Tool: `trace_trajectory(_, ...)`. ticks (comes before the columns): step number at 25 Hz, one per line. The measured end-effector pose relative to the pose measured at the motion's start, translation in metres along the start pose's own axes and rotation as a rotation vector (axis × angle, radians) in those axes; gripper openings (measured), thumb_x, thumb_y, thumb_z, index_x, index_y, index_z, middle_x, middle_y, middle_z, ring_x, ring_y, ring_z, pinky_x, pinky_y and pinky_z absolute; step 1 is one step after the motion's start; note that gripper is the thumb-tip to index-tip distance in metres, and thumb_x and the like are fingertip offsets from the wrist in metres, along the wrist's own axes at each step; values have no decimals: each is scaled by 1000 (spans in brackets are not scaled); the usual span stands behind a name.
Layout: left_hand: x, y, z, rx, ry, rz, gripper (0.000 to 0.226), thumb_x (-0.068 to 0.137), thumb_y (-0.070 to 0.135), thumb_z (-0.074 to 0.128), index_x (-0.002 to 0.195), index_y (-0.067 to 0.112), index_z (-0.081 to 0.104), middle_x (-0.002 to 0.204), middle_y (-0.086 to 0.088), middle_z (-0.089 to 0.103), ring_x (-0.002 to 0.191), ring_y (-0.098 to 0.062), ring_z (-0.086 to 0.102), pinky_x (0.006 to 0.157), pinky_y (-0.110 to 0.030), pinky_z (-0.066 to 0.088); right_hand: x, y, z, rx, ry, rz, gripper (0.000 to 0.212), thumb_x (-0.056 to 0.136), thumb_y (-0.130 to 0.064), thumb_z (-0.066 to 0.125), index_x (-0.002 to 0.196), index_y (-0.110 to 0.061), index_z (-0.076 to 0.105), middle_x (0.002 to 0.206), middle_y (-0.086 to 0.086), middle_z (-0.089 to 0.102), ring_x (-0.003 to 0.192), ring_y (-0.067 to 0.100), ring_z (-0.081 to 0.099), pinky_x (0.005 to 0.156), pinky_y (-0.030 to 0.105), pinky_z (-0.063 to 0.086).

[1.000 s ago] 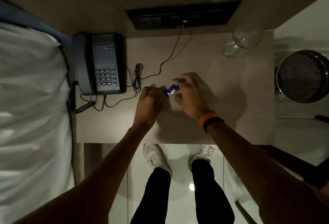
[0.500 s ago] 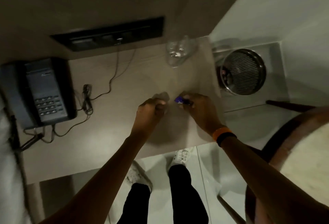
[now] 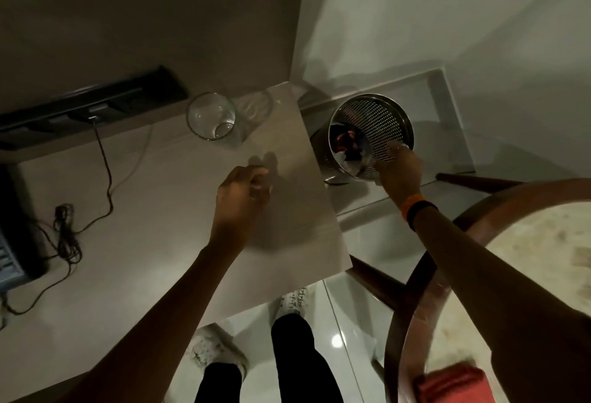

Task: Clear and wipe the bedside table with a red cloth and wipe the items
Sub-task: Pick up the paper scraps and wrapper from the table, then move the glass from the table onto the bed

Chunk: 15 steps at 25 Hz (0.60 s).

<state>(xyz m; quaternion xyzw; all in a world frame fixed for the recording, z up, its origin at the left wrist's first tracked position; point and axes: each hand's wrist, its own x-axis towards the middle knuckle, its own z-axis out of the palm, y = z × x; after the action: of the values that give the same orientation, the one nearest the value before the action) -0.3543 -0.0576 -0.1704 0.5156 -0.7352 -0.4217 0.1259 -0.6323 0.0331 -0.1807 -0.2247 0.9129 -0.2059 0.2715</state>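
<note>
Perforated steel forms the waste bin [image 3: 380, 127] over whose rim the right hand [image 3: 398, 169] is held, fingers loosened and spread, nothing gripped. Crumpled scraps are seen inside, just beyond its fingertips. No readable writing is made out anywhere. The left hand [image 3: 241, 199] is loosely curled above the bedside table [image 3: 153, 210]; whether anything is pinched cannot be told. The red cloth [image 3: 451, 385] is seen well behind the right forearm, on a round chair [image 3: 527, 258]. A glass [image 3: 211, 116] stands beyond the left hand.

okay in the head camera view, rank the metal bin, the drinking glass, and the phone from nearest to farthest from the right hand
1. Metal bin: on the floor right of the table, directly under the right hand.
2. Drinking glass: at the table's back edge.
3. Phone: far left.
</note>
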Motion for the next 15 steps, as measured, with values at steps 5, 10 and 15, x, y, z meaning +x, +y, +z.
trace_trajectory(5, -13, -18, -10, 189, 37, -11, 45, 89, 28, 68, 132, 17, 56, 129, -7, 56, 114, -20, 53, 94, -32, 50, -27, -7, 19, 29, -23, -170, 25, 89, -16, 65, 114, -11, 67, 109, 4, 69, 99, 17, 64, 85, 32, 58)
trace_trajectory(10, -34, -33, -48, 417, 212, -106, 79, 81, 52, 66, 146, 14, 42, 144, -16, 44, 132, -34, 42, 104, -48, 41, -72, -83, 64, 67, -265, -508, 52, 86, -20, 73, 135, -16, 56, 130, 5, 59, 111, 12, 59, 93, 9, 41)
trace_trajectory(15, -55, -72, -84, 544, 147, -213, 99, 78, 78, 49, 152, 17, 28, 155, -19, 30, 144, -37, 30, 112, -57, 33, -89, -151, 116, 344, -333, -466, 94, 70, -32, 87, 148, -27, 34, 148, 0, 44, 127, 9, 51, 99, 29, 54)
